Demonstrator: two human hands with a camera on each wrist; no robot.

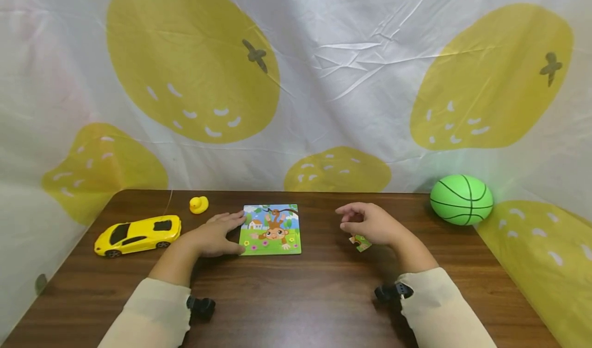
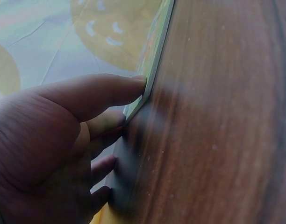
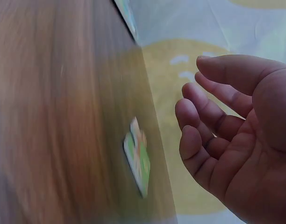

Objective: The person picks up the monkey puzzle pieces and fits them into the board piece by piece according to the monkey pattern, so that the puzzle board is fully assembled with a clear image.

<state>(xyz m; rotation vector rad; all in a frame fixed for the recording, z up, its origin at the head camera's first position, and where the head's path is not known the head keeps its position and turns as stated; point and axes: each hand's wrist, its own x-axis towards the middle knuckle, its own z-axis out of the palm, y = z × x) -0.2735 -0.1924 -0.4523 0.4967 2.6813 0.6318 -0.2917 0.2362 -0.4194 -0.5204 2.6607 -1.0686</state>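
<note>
A square jigsaw puzzle (image 1: 271,230) with a monkey, a house and flowers lies flat on the brown table. My left hand (image 1: 217,236) rests at its left side, fingers spread. In the left wrist view, the thumb (image 2: 119,88) touches the puzzle's edge (image 2: 158,56) near a corner. Off to the puzzle's right, my right hand (image 1: 373,223) hovers with fingers loosely bent and nothing in them. Below that hand lies a loose puzzle piece (image 1: 362,244), green and brown, partly covered by it in the head view. The right wrist view shows this piece (image 3: 140,163) apart from the fingers.
A yellow toy car (image 1: 139,236) and a small rubber duck (image 1: 198,204) stand to the left. A green ball (image 1: 461,200) with black lines sits at the back right corner of the table (image 1: 287,301). Behind the table hangs a white curtain (image 1: 342,106) printed with yellow fruit.
</note>
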